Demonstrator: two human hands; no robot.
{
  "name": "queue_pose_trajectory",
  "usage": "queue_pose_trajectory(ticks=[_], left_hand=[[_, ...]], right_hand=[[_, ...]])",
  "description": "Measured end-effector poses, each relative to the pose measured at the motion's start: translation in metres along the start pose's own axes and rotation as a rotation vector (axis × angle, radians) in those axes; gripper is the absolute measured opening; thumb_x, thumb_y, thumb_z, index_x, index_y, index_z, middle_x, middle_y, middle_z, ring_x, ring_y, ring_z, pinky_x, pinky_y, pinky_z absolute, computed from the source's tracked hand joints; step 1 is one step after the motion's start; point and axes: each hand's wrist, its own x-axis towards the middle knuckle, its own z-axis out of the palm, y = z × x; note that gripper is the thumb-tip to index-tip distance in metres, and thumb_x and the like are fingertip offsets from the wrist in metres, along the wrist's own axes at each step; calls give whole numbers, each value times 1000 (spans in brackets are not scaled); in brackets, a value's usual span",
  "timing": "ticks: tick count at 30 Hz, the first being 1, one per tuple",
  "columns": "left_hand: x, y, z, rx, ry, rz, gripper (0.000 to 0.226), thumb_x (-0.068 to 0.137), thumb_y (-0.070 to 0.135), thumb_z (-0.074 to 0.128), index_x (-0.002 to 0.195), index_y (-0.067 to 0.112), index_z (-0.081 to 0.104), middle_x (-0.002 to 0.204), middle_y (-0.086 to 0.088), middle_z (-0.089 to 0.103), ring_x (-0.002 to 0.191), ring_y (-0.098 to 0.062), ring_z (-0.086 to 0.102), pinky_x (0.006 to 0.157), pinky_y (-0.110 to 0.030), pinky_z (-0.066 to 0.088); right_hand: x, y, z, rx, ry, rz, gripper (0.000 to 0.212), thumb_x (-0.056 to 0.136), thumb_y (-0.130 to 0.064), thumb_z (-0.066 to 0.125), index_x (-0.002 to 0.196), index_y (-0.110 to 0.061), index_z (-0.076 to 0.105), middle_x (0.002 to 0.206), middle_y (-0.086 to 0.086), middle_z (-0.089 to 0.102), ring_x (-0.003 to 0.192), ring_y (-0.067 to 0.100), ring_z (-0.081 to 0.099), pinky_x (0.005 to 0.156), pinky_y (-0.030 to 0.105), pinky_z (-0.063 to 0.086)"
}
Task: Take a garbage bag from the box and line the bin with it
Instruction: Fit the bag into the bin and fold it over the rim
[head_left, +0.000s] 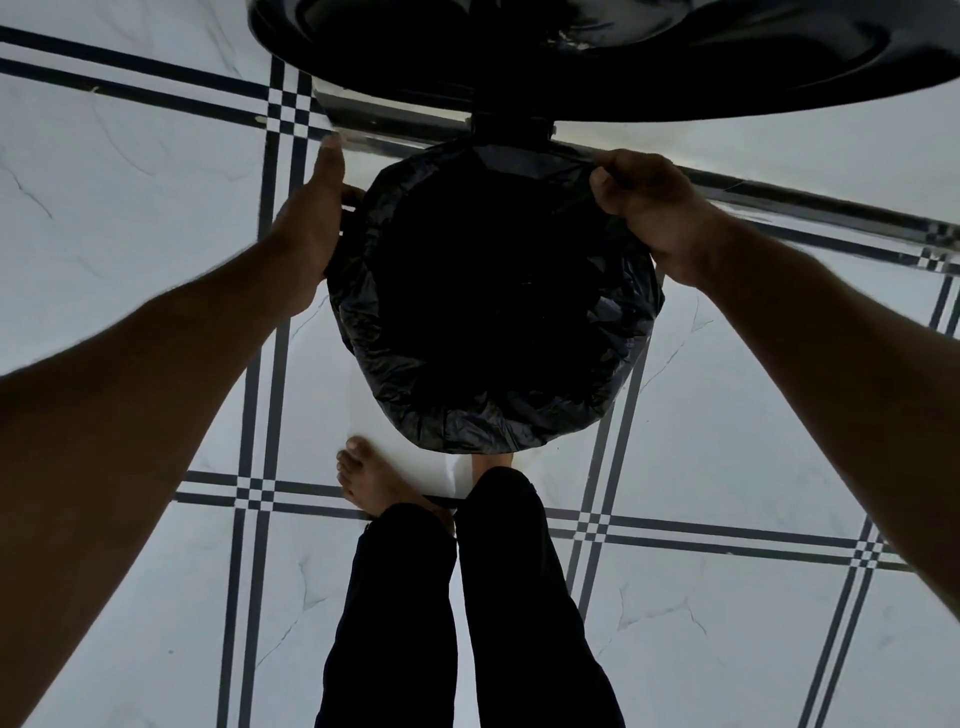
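Observation:
A black garbage bag (467, 415) is spread over the round mouth of a white bin (410, 457), its crinkled edge folded down around the rim; the inside is dark. My left hand (311, 228) grips the bag's edge at the bin's left side. My right hand (654, 208) pinches the bag's edge at the upper right of the rim. The bin's raised black lid (597, 57) fills the top of the view. No box is in sight.
The bin stands on a white tiled floor (130, 208) with dark double stripes. A metal threshold strip (779, 197) runs behind the bin. My legs in dark trousers (467, 597) and a bare foot (369, 478) are right in front of the bin.

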Motion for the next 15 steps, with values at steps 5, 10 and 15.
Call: queue_pose_trajectory(ticks=[5, 10, 15], left_hand=[[10, -13, -5, 69, 308, 67, 19, 96, 27, 49, 90, 17, 64, 77, 4, 64, 60, -12, 59, 57, -24, 52], [-4, -35, -20, 141, 294, 187, 24, 87, 32, 56, 70, 34, 73, 83, 10, 72, 76, -10, 66, 91, -39, 54], [-12, -45, -13, 105, 63, 172, 42, 88, 55, 50, 94, 17, 66, 89, -4, 61, 83, -18, 57, 81, -36, 46]], right_hand=[[-12, 4, -3, 168, 86, 27, 14, 89, -35, 70, 98, -25, 69, 95, -3, 69, 91, 12, 66, 92, 36, 56], [-28, 14, -1, 335, 414, 128, 28, 90, -51, 56, 89, -23, 60, 88, -6, 63, 77, 12, 57, 70, 28, 45], [-53, 33, 9, 242, 407, 187, 30, 86, -47, 56, 88, -18, 62, 82, -5, 61, 77, 13, 57, 73, 38, 50]])
